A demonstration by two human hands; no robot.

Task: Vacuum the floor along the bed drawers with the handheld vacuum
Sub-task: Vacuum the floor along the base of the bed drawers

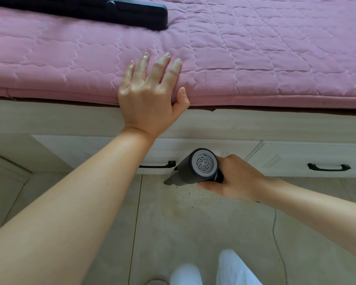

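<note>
Down at the foot of the bed drawers (203,147), right hand (232,178) wrapped around a dark handheld vacuum (193,168), pale vented rear cap turned up toward the camera, narrow nozzle (169,180) angled down and left to the tiled floor (193,223) just beside the base of the middle drawer front. Up on the bed edge, left hand (150,93) spread wide and flat on the pink quilted mattress pad (255,58), holding nothing, thumb hooked over the pad's edge, apparently bracing a forward lean. Near the nozzle and trailing to its right, scattered dark specks on the tile. Farther back on the pad, a long black floor-head attachment (111,11), untouched.

Judged from this: mid-pass along the drawer base, suction step under way, debris not yet cleared. Next move likely calls for keeping the nozzle low against the tile, sweeping rightward through the speckled patch toward the right drawer's black handle (328,167), staying clear of the thin cord (275,233) on the floor at right.
</note>
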